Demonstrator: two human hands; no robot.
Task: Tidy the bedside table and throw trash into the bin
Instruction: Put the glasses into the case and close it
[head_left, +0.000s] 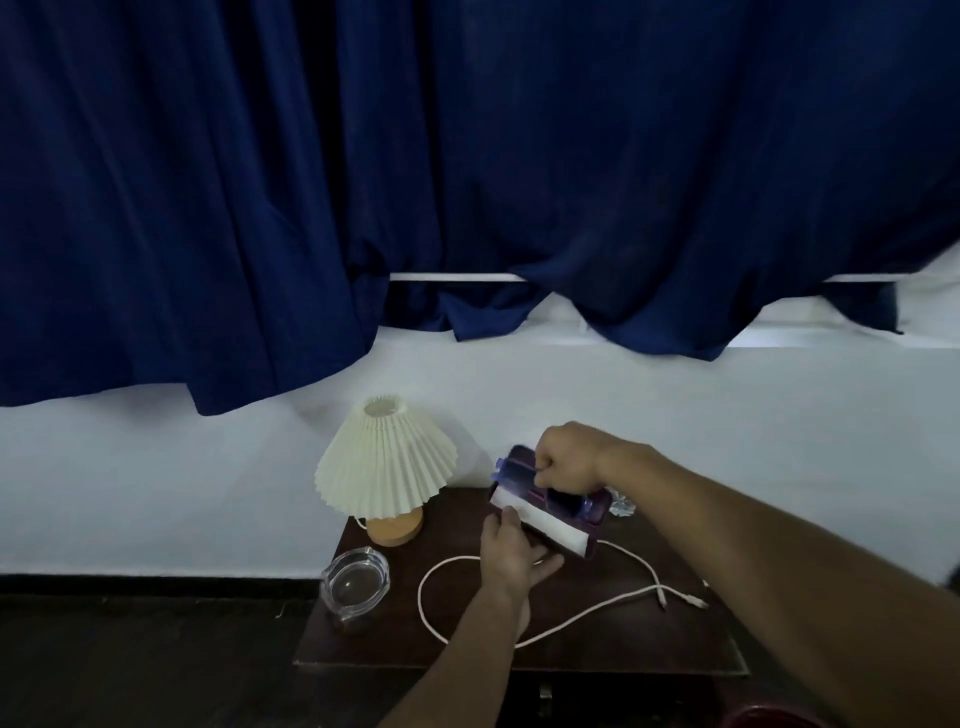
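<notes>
**Dim corner under a deep blue curtain**

A heavy navy curtain (467, 156) fills the upper half of the view, hanging in thick folds. Its hem sags unevenly over a white window ledge (831, 332), where a thin strip of daylight shows. Below runs a plain white wall (156, 493), ending in a black skirting board (156, 584) above a dark floor (130, 665). Against the wall stands a dark wooden bedside table, its tabletop (623, 639) glossy. At its back left corner sits a lamp (384, 462) with a pleated cream shade on a round wooden base.
</notes>
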